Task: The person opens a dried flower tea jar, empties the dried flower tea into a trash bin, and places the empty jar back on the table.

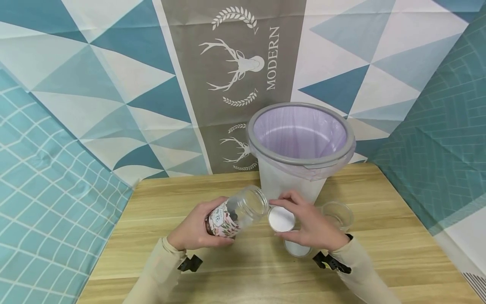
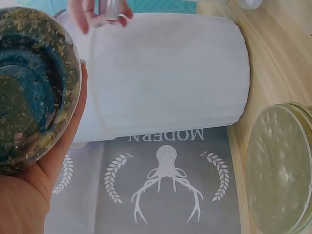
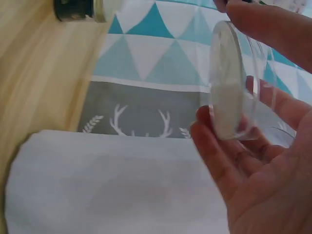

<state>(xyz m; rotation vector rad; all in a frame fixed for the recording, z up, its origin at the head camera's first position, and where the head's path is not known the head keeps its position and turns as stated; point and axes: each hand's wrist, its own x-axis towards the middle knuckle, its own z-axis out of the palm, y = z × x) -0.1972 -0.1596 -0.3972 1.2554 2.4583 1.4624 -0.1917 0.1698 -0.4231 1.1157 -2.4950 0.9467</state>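
My left hand grips a clear glass jar with a pink floral label, tilted so its open mouth leans right. In the left wrist view, dark contents and dried flecks show through the round base of the jar. My right hand pinches a small clear cup between thumb and fingers; its bottom is white. The jar's mouth is right beside this cup in the head view. Below it, a second clear cup with white inside stands on the table, partly hidden by my right hand.
A white bin with a grey rim and purple liner stands behind my hands. To the right of my right hand is a clear glass. A round-topped container shows low in the left wrist view. Patterned cloth backs the wooden table.
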